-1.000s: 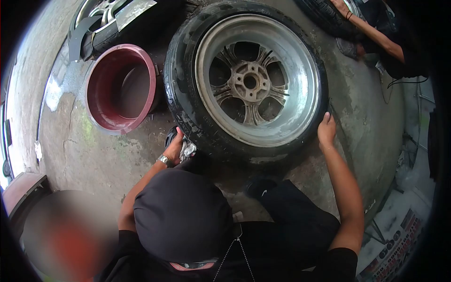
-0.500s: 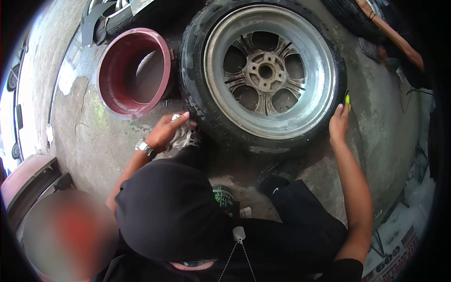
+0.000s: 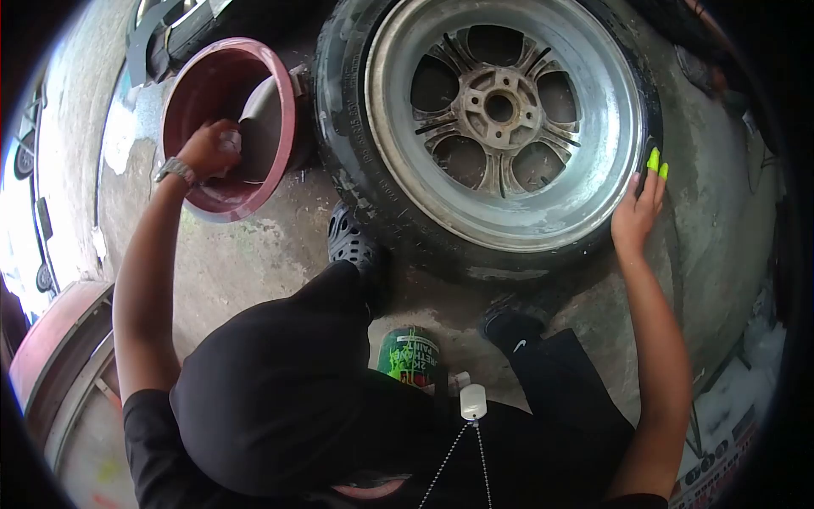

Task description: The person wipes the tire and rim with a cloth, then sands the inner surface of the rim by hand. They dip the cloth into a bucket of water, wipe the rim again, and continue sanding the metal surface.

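My left hand [image 3: 212,151], with a watch on the wrist, is inside the tilted red bucket [image 3: 275,64]. Its fingers are closed round a pale, wet-looking cloth [image 3: 229,142], mostly hidden. At the right edge of the large tyre [image 3: 348,127], my right hand [image 3: 640,212] rests against the rubber. Its fingers hold a small lime-green and black tool [image 3: 654,159], partly hidden by them. Inside the tyre is a silver spoked wheel rim [image 3: 500,106], its inner barrel wet or streaked.
A green paint can [image 3: 409,355] stands between my feet, the left in a grey perforated clog [image 3: 349,242]. Another tyre [image 3: 191,34] lies at the upper left. A pink curved panel [image 3: 55,331] is at the lower left. Part of another person shows at the upper right.
My left hand has moved up and left with the cloth, from beside the tyre into the bucket. The view has shifted, and my right hand stays at the tyre's edge.
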{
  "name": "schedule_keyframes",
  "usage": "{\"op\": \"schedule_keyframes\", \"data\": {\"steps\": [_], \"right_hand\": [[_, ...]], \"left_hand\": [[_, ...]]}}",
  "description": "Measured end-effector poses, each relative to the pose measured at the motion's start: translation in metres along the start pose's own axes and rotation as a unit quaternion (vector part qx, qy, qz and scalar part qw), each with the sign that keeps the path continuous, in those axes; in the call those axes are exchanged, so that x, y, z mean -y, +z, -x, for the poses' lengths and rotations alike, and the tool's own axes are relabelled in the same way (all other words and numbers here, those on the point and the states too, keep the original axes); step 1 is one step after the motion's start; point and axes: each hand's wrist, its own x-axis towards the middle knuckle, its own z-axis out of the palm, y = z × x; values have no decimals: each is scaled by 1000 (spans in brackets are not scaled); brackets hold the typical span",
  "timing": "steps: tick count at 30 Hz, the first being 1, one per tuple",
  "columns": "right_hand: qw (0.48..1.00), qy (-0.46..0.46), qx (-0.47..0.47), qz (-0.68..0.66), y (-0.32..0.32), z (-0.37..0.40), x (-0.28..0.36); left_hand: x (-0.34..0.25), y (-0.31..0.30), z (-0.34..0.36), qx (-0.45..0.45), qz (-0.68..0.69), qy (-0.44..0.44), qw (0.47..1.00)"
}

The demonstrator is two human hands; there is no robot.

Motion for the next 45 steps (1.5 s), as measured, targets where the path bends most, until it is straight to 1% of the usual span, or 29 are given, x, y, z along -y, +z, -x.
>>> {"op": "schedule_keyframes", "data": {"steps": [3, 6, 7, 8, 9, 10, 13, 15, 17, 19, 20, 21, 22, 23, 24, 25, 27, 29, 30, 31, 33, 35, 36, 37, 39, 41, 42, 43, 45], "right_hand": [[1000, 7, 4, -9, -2, 1, 1], [1000, 17, 7, -12, -3, 0, 6], [1000, 16, 0, -7, -3, -1, 6], [1000, 14, -6, -2, -1, 0, 7], [1000, 14, -12, 4, -1, 1, 7], [1000, -1, -13, -8, -4, -1, 9], [1000, 2, -1, -1, -5, -1, 8], [1000, 11, 1, 14, -4, -1, 14], [1000, 22, -1, 21, -3, -3, 13], [999, 32, -5, 19, 2, -4, 4], [998, 46, 22, 46, -11, -5, 19], [993, 23, 17, 112, -22, -2, 34], [990, -42, 29, 130, -31, 7, 47], [982, -106, 40, 149, -41, 17, 61], [971, -80, 203, 94, -54, 31, 80], [931, -50, 360, 38, -69, 49, 102], [926, -177, 327, -67, -72, 112, 129], [931, -220, 279, -80, -78, 110, 141], [932, -240, 256, -91, -81, 109, 145], [921, -199, 336, 9, -83, 92, 123], [944, -180, 275, 9, -83, 51, 95], [931, -212, 274, 113, -79, 69, 116], [889, -184, 412, 71, -84, 75, 147], [919, -267, 282, -61, -71, 106, 157], [910, -285, 278, -114, -66, 110, 157], [887, -268, 375, 31, -73, 72, 115], [893, -290, 337, 74, -77, 53, 92], [893, -367, 227, 131, -88, 35, 97], [897, -317, 278, 132, -83, 47, 109]], "left_hand": [[-6, 31, -31, 85, 86, -112, 986], [28, 85, -67, 74, 29, -191, 978], [19, 80, -63, 63, 154, -194, 967], [1, 66, -51, 51, 278, -194, 939], [-20, 51, -38, 41, 396, -190, 897], [-38, 36, -29, -6, 460, -177, 870], [-58, 1, -5, -89, 530, -90, 838], [-111, -50, 24, -95, 474, -40, 875], [-159, -79, 40, -114, 450, 69, 883], [-224, -107, 48, -70, 356, 144, 921], [-265, -118, 50, -20, 358, 146, 922], [-302, -124, 50, 29, 358, 146, 922], [-318, -102, 24, 7, 292, 311, 905], [-350, -94, 18, 8, 228, 372, 900], [-382, -85, 14, 24, 180, 405, 896], [-410, -76, 10, 51, 152, 438, 885], [-456, -59, 3, 74, 71, 486, 868], [-490, -38, -3, 82, 62, 489, 866], [-496, -30, -4, 89, 55, 488, 866], [-495, -25, -3, 92, 61, 486, 867], [-489, -18, -1, 100, 74, 480, 868], [-464, -15, -8, 56, 85, 477, 873], [-449, -15, -13, 36, 83, 472, 877], [-434, -12, -16, 16, 85, 467, 880], [-397, 1, -21, -56, 154, 416, 895], [-362, -10, -15, -30, 118, 375, 919], [-345, -6, -11, -34, 131, 371, 918], [-328, -3, -8, -43, 146, 366, 918], [-311, 6, -4, -68, 176, 354, 916]]}}
